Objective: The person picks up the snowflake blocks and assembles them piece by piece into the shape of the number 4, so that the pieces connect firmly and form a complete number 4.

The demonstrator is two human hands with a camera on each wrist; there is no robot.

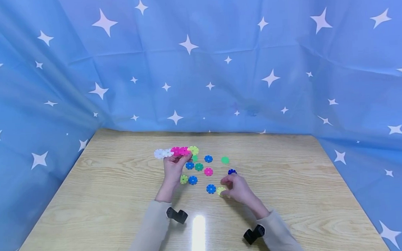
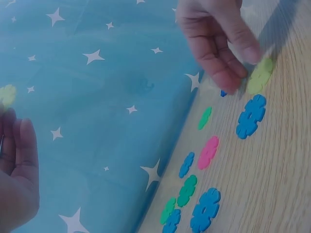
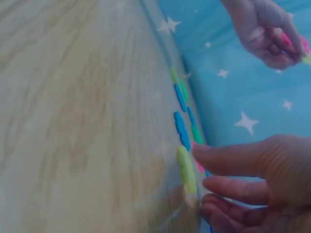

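Observation:
My left hand (image 1: 172,170) holds up a row of joined snowflake discs: two white (image 1: 159,154), two pink (image 1: 176,151) and one yellow-green (image 1: 193,150) at the right end. The grip falls near the pink ones. Low over the table, my right hand (image 1: 239,189) reaches toward a loose yellow-green disc (image 3: 186,170). Its thumb and fingers are apart, with the thumb close beside that disc in the right wrist view. A blue disc (image 2: 251,116) lies next to it. Partly behind the right fingers is a dark blue disc (image 1: 232,171).
Several loose discs lie flat between the hands, among them a pink one (image 1: 208,171), a dark green one (image 1: 198,167) and a light green one (image 1: 225,160). The wooden table (image 1: 100,188) meets a blue star-patterned curtain (image 1: 220,102) at the back and sides.

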